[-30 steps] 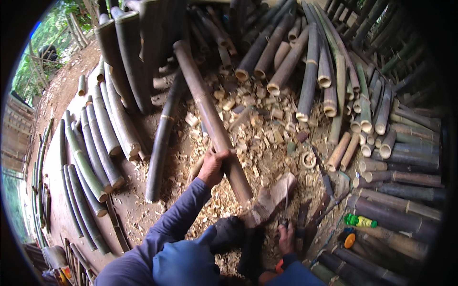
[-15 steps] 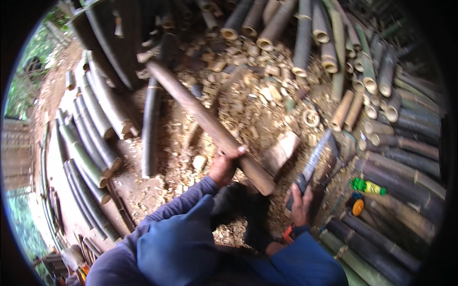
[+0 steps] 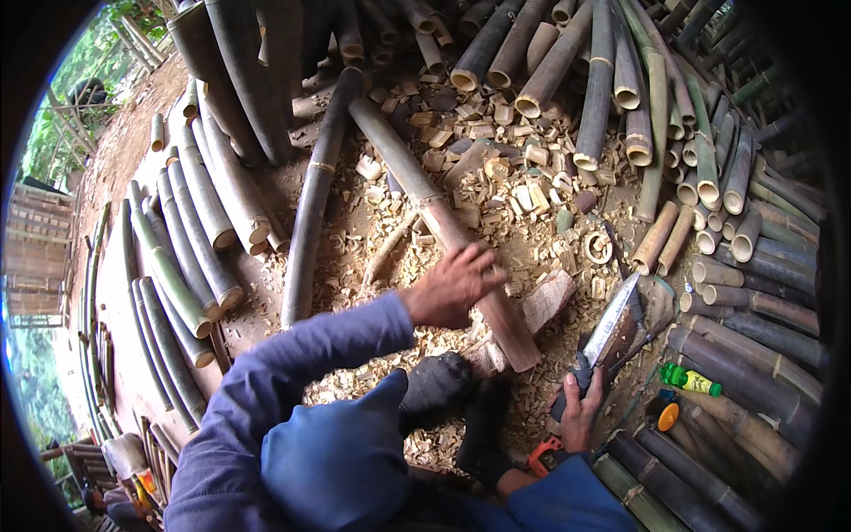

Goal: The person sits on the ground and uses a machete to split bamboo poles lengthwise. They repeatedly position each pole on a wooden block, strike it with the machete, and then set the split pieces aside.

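My left hand (image 3: 456, 288) is closed over the top of a thick brown bamboo pole (image 3: 425, 199), fairly near its close end. The pole slants from the far left toward my feet, and its near part lies by a pale chopped wood block (image 3: 548, 300). Down at the right, my right hand (image 3: 581, 410) grips the dark handle of a machete (image 3: 610, 326). Its wide grey blade points away from me and stands apart from the pole. Part of the handle is hidden by my fingers.
Wood chips (image 3: 532, 199) cover the ground ahead. Another bamboo pole (image 3: 312, 208) lies left of mine. Cut bamboo (image 3: 191, 253) is laid out at the left, with more stacked (image 3: 745, 346) at the right. A green-capped yellow bottle (image 3: 691, 379) and an orange round object (image 3: 667, 417) rest on that stack.
My left hand has shifted from the pole's side to over its top. The pole has turned, its far end swinging right. My right hand still holds the machete; the whole view has shifted somewhat.
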The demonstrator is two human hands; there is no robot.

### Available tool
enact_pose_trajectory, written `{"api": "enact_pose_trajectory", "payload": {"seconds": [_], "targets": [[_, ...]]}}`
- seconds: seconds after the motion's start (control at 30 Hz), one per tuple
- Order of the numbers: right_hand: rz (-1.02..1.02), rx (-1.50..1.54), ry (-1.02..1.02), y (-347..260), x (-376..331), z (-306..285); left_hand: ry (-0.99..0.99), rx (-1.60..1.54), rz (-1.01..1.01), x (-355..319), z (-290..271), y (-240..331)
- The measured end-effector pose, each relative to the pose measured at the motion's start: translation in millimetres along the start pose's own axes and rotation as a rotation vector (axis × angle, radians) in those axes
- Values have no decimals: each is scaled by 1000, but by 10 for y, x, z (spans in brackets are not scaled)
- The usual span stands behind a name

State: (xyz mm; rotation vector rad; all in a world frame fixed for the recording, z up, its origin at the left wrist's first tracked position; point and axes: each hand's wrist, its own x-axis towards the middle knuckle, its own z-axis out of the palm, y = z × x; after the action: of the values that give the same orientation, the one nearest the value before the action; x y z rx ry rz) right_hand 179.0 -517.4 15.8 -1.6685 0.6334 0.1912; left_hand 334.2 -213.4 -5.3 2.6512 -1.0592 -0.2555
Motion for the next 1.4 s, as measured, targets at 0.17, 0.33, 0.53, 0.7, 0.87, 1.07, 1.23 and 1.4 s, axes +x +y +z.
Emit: {"api": "enact_pose_trajectory", "payload": {"seconds": [0.17, 0.33, 0.53, 0.7, 0.87, 1.07, 1.23, 1.4], "targets": [[-128, -480, -32, 157, 99, -175, -354, 104, 33, 505, 97, -628], [-44, -434, -62, 211, 43, -148, -88, 214, 237, 536, 427, -889], [-90, -379, -24, 386, 80, -174, -244, 213, 146, 569, 359, -898], [21, -195, -76, 138, 17, -112, -123, 349, 178, 574, 243, -475], [-262, -605, -59, 220, 26, -114, -41, 237, 169, 179, 273, -891], [-283, -680, -99, 357, -37, -5, 50, 190, 167, 72, 190, -804], [-311, -867, -176, 93, -110, 93, -194, 203, 150, 184, 192, -820], [-542, -771, -103, -252, -184, 263, -262, 190, 81, 235, 292, -752]]}}
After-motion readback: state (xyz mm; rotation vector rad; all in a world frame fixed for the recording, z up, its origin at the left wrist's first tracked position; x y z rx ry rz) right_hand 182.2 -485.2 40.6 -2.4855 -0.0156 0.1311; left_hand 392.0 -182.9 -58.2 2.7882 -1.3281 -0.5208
